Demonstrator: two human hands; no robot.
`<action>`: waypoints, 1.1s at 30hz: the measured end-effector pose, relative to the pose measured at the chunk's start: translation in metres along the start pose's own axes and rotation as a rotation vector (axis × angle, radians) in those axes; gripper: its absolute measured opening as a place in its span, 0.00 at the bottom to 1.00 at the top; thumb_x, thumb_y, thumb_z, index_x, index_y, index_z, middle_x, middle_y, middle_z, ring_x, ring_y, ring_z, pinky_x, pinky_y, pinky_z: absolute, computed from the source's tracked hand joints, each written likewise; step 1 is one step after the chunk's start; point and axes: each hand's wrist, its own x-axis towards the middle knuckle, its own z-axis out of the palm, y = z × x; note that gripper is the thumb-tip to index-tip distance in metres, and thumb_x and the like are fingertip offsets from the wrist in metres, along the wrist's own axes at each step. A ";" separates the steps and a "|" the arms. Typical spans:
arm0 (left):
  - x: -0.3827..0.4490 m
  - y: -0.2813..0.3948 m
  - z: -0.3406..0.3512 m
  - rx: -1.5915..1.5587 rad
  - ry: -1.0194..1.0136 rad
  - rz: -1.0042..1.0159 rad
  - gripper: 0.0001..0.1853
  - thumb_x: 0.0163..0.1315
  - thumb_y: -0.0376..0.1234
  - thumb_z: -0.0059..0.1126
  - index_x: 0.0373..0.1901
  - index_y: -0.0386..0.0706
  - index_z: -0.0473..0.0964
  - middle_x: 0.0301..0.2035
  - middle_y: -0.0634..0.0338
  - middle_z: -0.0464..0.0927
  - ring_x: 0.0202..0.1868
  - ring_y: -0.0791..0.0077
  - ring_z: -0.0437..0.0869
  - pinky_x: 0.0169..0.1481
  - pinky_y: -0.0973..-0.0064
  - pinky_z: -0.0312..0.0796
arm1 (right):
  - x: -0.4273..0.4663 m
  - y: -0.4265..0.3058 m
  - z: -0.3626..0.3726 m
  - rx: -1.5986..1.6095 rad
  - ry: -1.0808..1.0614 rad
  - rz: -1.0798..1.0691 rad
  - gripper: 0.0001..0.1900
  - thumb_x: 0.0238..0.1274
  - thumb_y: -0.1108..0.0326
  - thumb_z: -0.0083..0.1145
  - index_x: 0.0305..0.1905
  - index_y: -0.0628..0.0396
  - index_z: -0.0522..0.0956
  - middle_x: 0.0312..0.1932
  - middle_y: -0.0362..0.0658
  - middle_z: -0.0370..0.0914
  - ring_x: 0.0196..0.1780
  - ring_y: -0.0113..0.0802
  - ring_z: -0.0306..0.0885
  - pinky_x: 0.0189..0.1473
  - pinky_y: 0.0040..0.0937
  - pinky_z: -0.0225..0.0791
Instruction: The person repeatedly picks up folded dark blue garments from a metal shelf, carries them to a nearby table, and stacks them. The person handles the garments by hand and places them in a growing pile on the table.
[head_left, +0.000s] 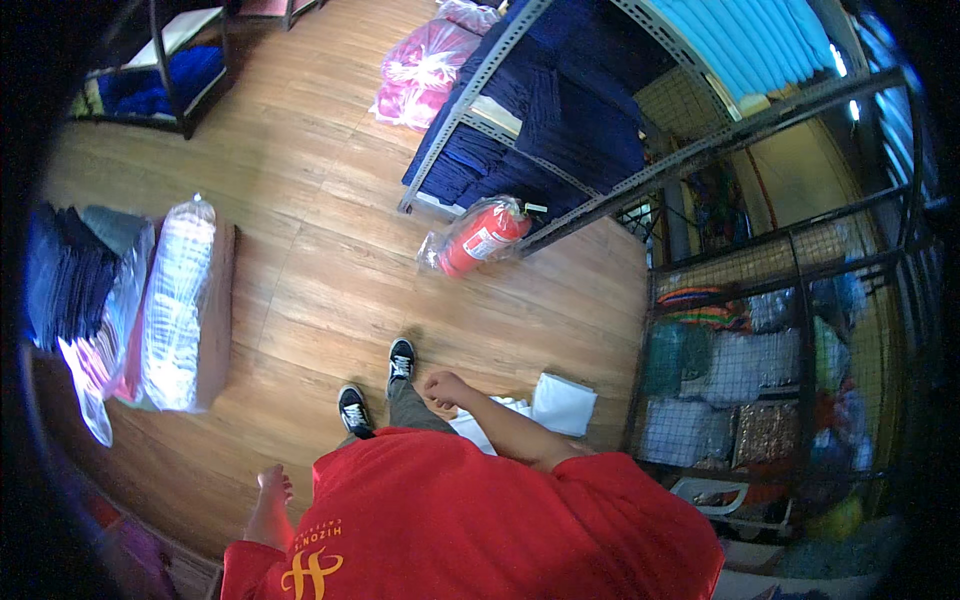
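My left hand hangs low at my left side, fingers loosely curled and slightly apart, with nothing seen in it. In front of my right thigh is my right hand, half curled and also without an object. Folded white cloths lie on the floor beyond my right forearm, which partly hides them. Ahead, a red fire extinguisher in clear plastic wrap lies tilted on the wood-look floor, beside the foot of a metal shelf.
The slotted-angle metal shelf carries stacks of dark blue fabric. Pink bundles in plastic sit beside it. At left are a bagged white stack and dark folded cloth. A wire-mesh rack with packed goods stands right.
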 end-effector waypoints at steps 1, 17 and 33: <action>0.000 -0.022 0.009 0.021 -0.050 0.045 0.11 0.67 0.44 0.57 0.37 0.48 0.73 0.26 0.60 0.75 0.25 0.66 0.77 0.25 0.61 0.67 | -0.003 -0.005 0.006 -0.020 0.007 -0.027 0.10 0.59 0.64 0.65 0.44 0.54 0.84 0.30 0.40 0.83 0.25 0.29 0.80 0.23 0.31 0.75; -0.005 0.141 0.127 0.318 -0.195 0.421 0.17 0.65 0.46 0.63 0.49 0.50 0.74 0.28 0.64 0.74 0.23 0.72 0.75 0.25 0.68 0.65 | -0.042 0.030 -0.019 0.138 0.245 0.014 0.11 0.57 0.62 0.64 0.42 0.54 0.82 0.29 0.39 0.82 0.25 0.27 0.79 0.23 0.29 0.74; -0.071 0.216 0.365 1.043 -0.539 0.592 0.11 0.69 0.37 0.63 0.48 0.42 0.79 0.31 0.55 0.81 0.26 0.69 0.81 0.30 0.65 0.76 | -0.055 0.245 -0.019 1.078 0.382 0.280 0.10 0.68 0.55 0.50 0.33 0.46 0.75 0.20 0.38 0.68 0.19 0.33 0.64 0.19 0.36 0.57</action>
